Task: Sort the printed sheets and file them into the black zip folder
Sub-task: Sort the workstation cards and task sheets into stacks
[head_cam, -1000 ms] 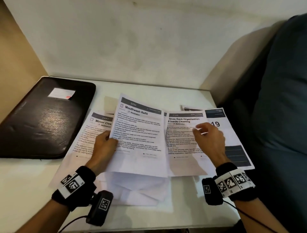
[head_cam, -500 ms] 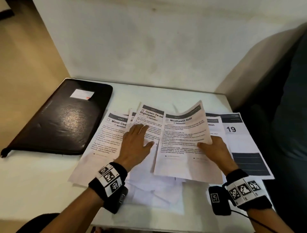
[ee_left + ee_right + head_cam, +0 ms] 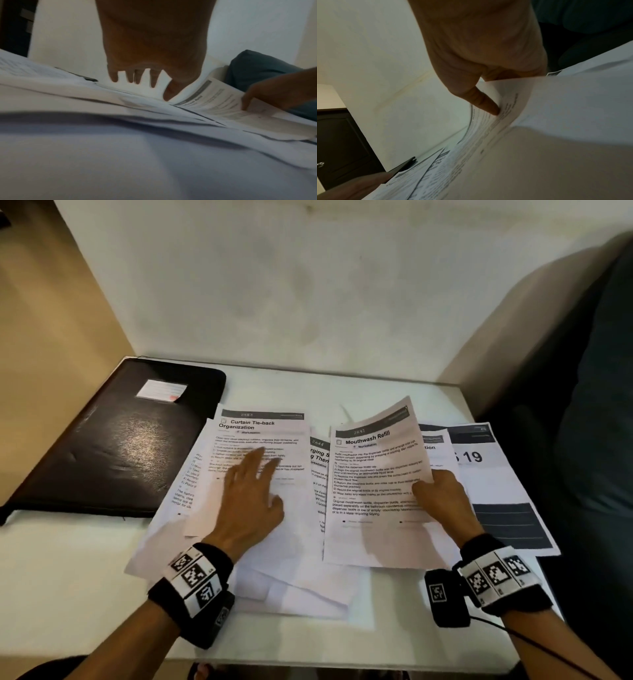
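Several printed sheets lie spread over the white table (image 3: 68, 594). My left hand (image 3: 251, 494) lies flat with straight fingers on the "Curtain Tie-back Organization" sheet (image 3: 263, 440), left of centre. My right hand (image 3: 436, 498) pinches the right edge of the "Mouthwash Refill" sheet (image 3: 373, 474), thumb on top, so its far corner curls up. In the right wrist view the thumb (image 3: 486, 104) presses on that sheet (image 3: 530, 108). The black zip folder (image 3: 116, 446) lies closed at the table's left, its corner under the sheets.
A sheet marked "19" (image 3: 479, 470) with dark bands lies at the far right. More sheets are stacked under both hands. A wall stands behind the table, and a dark cushion (image 3: 599, 405) sits at the right.
My left hand let go of the Mouthwash sheet and now lies flat on the Curtain Tie-back sheet, sliding it left. My right hand took the Mouthwash sheet and shifted it right.
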